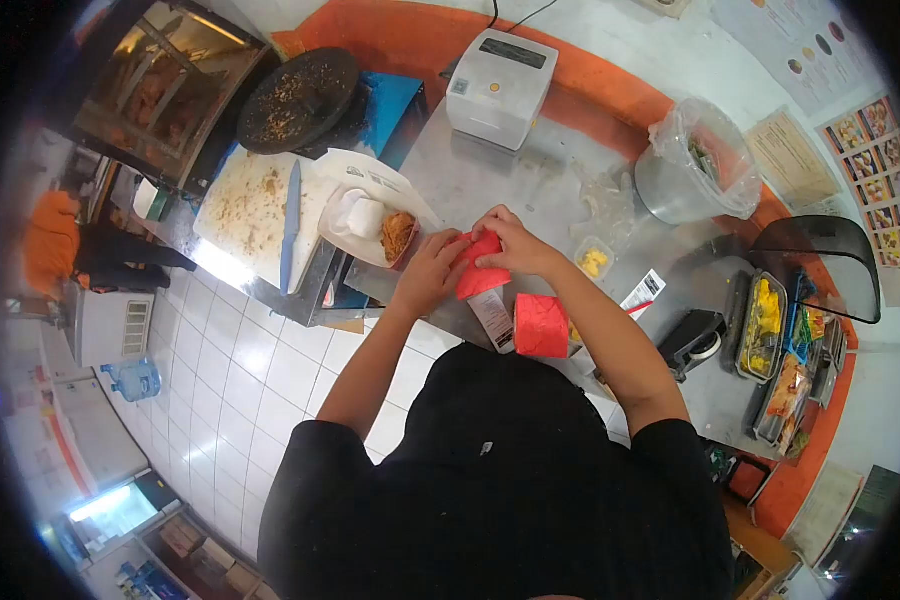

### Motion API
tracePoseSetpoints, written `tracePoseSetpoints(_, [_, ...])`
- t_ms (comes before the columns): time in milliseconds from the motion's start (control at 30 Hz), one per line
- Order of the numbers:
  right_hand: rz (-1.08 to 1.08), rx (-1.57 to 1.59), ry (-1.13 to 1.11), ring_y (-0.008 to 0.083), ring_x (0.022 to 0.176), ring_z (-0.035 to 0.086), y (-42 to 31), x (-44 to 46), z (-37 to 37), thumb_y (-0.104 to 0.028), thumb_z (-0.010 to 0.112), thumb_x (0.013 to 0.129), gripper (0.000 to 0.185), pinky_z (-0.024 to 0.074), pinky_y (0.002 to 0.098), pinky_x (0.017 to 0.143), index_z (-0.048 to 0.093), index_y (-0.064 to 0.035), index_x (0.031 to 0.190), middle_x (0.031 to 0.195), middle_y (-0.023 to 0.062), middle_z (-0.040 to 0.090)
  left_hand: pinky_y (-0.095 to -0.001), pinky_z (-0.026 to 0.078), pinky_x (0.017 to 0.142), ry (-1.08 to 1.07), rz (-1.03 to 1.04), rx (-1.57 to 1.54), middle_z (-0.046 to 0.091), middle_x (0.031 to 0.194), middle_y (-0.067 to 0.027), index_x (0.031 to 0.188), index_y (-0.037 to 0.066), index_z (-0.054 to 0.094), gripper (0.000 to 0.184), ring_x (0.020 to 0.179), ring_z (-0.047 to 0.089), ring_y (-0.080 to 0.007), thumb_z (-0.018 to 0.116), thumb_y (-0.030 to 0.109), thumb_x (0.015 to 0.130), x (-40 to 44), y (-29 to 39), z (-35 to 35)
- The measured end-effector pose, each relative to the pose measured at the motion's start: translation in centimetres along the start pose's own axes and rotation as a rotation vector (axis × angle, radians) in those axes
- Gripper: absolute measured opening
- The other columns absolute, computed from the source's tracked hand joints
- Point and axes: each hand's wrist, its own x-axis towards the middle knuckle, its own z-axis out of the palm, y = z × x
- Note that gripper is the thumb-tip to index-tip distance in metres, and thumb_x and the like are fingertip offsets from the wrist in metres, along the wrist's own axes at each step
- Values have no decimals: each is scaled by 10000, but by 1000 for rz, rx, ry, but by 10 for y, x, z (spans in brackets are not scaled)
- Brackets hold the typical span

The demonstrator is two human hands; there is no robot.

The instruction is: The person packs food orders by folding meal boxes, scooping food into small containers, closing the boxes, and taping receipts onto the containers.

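Grasping the red packet [483,281] with both hands, beyond the red box [542,327] and to its left. Bending the left hand [428,277] round the packet's left side; pressing the far end with fingers of the right hand [522,250], the nearer to the box. Running lengthwise away from the body, seemingly, rather than crosswise. Just left of the box, below the packet, a slip [494,322]; farther left, near the left hand, a tub [355,248] with food.
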Motion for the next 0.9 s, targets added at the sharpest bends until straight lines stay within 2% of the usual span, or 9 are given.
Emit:
tracePoseSetpoints(67, [30,-52,-6,273,1068,460,-1,2,1,-156,811,690,404,404,368,958,590,-94,1022,1107,98,456,-411,429,970,-43,1,-25,511,1213,-165,1167,38,560,328,1125,511,-354,625,122,857,7,-5,-5])
tracePoseSetpoints(133, [42,-29,-27,279,1071,456,-4,4,1,-164,811,689,403,401,373,960,586,-95,1016,1108,100,455,-386,421,969,-255,-119,-255,482,1183,-152,1146,29,570,347,1113,498,-336,661,172,843,17,-5,-15])
tracePoseSetpoints(167, [51,-9,-43,286,1074,452,-5,5,0,-173,811,688,403,398,379,961,582,-97,1010,1110,102,454,-386,421,969,-257,-121,-257,482,1183,-152,1146,29,570,347,1113,498,-336,661,172,843,20,-12,-15])
tracePoseSetpoints(233, [53,-2,-55,286,1079,448,-5,5,-2,-178,811,685,405,392,381,965,580,-99,1008,1115,100,453,-377,395,987,-506,-171,-338,449,1186,-145,1081,31,611,321,1138,461,-325,696,200,822,28,-24,-16])
tracePoseSetpoints(433, [104,19,-115,293,1107,419,-7,-1,-3,-197,805,680,402,359,396,992,579,-113,1001,1131,82,454,-417,339,1030,-679,-203,-415,421,1241,-149,982,44,672,236,1207,394,-333,700,222,830,37,-28,-20])
tracePoseSetpoints(567, [124,34,-136,298,1107,408,-4,0,-4,-227,795,681,401,343,403,997,579,-120,1001,1123,73,458,-413,330,1029,-681,-227,-431,415,1248,-139,983,50,678,218,1201,389,-318,677,224,853,36,-30,-20])
tracePoseSetpoints(633, [145,49,-120,299,1105,408,-5,-3,-7,-239,792,680,399,342,405,992,577,-123,995,1119,72,459,-344,376,956,-598,-240,-486,435,1195,-128,986,31,642,207,1137,445,-253,608,216,900,30,-30,-18])
tracePoseSetpoints(767, [154,18,-74,300,1101,409,-2,-5,-2,-268,788,676,399,344,407,976,566,-129,977,1107,72,460,-329,369,956,-555,-204,-516,417,1194,-113,976,27,624,187,1130,442,-231,577,200,923,22,-33,-10])
tracePoseSetpoints(900, [173,21,-79,297,1103,408,-7,-3,-1,-270,785,677,393,336,404,980,560,-127,965,1110,75,460,-344,363,963,-503,-259,-625,402,1193,-104,940,23,592,168,1134,433,-229,569,188,930,16,-40,3])
